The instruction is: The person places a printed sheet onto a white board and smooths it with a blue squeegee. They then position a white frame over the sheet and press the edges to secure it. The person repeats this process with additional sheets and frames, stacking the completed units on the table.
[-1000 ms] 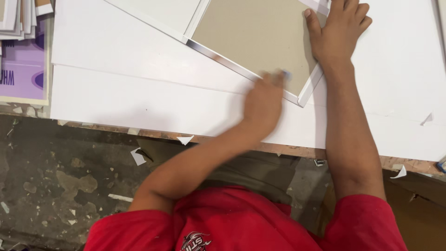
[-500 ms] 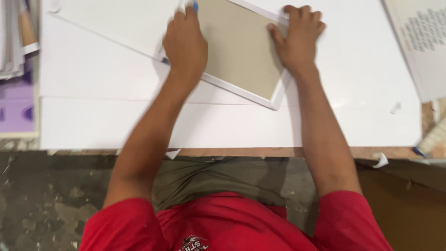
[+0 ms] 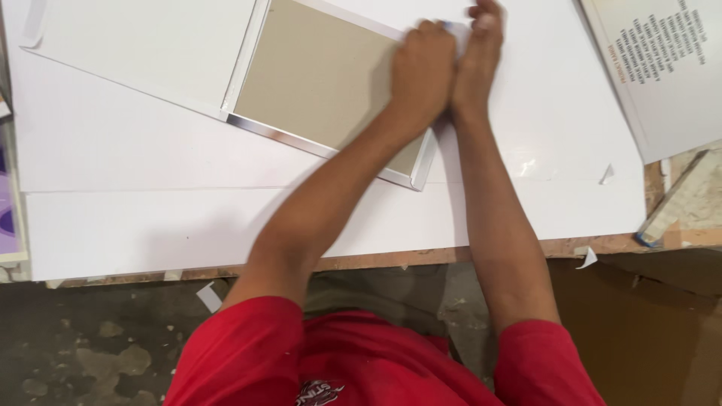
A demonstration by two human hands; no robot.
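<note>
I read this as a framing or print-mounting workshop. The table is rough wood with a worn near edge, covered by big white boards. A framed panel with a grey card back lies near the far edge. Paper scraps litter the stained concrete floor, and a printed sheet sits at the far right corner.
</note>
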